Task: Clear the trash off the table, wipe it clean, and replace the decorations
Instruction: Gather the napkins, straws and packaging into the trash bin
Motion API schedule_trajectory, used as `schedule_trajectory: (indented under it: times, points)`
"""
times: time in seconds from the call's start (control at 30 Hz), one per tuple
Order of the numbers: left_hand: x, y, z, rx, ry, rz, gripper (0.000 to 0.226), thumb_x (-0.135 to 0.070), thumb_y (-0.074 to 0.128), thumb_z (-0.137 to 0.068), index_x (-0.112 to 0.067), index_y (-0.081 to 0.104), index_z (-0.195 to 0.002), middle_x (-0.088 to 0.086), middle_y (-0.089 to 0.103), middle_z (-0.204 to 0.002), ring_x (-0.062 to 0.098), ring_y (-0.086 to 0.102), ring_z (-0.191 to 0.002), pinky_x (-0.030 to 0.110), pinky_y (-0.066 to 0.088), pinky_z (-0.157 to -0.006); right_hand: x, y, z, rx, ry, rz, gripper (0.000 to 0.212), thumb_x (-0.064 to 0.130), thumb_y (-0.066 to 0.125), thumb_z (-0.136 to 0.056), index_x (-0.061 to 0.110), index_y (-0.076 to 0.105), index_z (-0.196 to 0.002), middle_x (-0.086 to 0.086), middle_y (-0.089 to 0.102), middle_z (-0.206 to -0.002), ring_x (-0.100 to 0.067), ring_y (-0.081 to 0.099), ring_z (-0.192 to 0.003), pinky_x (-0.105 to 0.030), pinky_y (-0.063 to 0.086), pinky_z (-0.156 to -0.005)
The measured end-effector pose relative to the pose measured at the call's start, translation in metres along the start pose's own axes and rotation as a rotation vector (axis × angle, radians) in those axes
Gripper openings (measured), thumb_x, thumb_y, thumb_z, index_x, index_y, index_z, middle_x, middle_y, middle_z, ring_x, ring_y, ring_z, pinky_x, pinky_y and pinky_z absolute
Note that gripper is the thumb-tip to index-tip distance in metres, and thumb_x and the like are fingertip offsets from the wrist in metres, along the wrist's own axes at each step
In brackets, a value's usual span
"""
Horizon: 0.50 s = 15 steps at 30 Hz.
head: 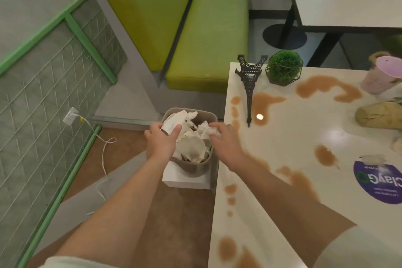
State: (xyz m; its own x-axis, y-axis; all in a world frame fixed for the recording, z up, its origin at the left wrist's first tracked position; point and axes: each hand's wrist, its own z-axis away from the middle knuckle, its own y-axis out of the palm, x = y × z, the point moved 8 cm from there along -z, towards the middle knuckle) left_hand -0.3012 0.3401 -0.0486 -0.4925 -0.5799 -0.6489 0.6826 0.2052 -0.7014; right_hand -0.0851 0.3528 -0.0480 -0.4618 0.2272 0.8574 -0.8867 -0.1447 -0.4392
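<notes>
A beige trash bin [202, 166] full of crumpled white paper [192, 148] stands on the floor beside the table's left edge. My left hand [162, 139] is over the bin, gripping a paper cup at its far left rim. My right hand [224, 139] is over the bin's right side, pinching a crumpled white napkin [206, 131]. The white table [289, 137] carries several brown spill patches [263, 102]. A black Eiffel Tower model [250, 85] and a round green plant [283, 67] stand near its far left corner.
A pink cup [380, 75], a woven roll [379, 116], a small paper scrap [372, 159] and a purple round sticker [379, 183] are on the table's right side. A green bench [206, 35] stands beyond. A white cable [104, 152] trails across the floor from a wall socket.
</notes>
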Motion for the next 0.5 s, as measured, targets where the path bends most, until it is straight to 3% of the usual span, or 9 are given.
schedule_trajectory:
  times: [0.17,0.27,0.4,0.5]
  points:
    - [0.003,0.006,-0.025,-0.024,0.028,-0.154,0.063,-0.069,0.056,-0.081,-0.024,0.044,-0.124,0.003,0.049,-0.129,0.026,0.055,-0.109,0.042,0.041,-0.094,0.023,0.007,-0.013,-0.109,-0.150,0.215,0.010,0.029,0.065,-0.089,0.028,0.057,-0.097,0.020,0.047,-0.081,-0.013,0.048,-0.096,-0.032,0.044,-0.076]
    - [0.009,0.009,-0.039,-0.070,0.029,-0.289,0.066,-0.071,0.050,-0.083,-0.024,0.044,-0.129,0.004,0.050,-0.133,0.027,0.045,-0.124,0.043,0.035,-0.097,0.028,0.028,-0.025,-0.077,-0.277,0.252,0.009,0.027,0.062,-0.092,0.024,0.062,-0.102,0.010,0.058,-0.101,-0.013,0.051,-0.105,-0.027,0.043,-0.086]
    - [0.010,0.026,-0.043,0.018,0.172,-0.286,0.061,-0.055,0.050,-0.092,-0.032,0.033,-0.146,0.004,0.031,-0.149,0.028,0.028,-0.133,0.041,0.030,-0.106,0.013,0.059,-0.023,0.041,-0.404,0.583,0.055,0.031,0.067,-0.087,0.021,0.046,-0.137,0.002,0.045,-0.139,-0.020,0.042,-0.126,-0.035,0.038,-0.106]
    - [0.017,0.041,-0.043,0.148,0.260,-0.284,0.066,-0.055,0.052,-0.091,-0.040,0.025,-0.149,-0.003,0.017,-0.158,0.026,0.019,-0.141,0.041,0.026,-0.112,-0.009,0.074,-0.024,0.125,-0.371,0.848,0.090,0.043,0.070,-0.082,0.017,0.020,-0.152,-0.004,0.017,-0.160,-0.029,0.018,-0.145,-0.042,0.018,-0.120]
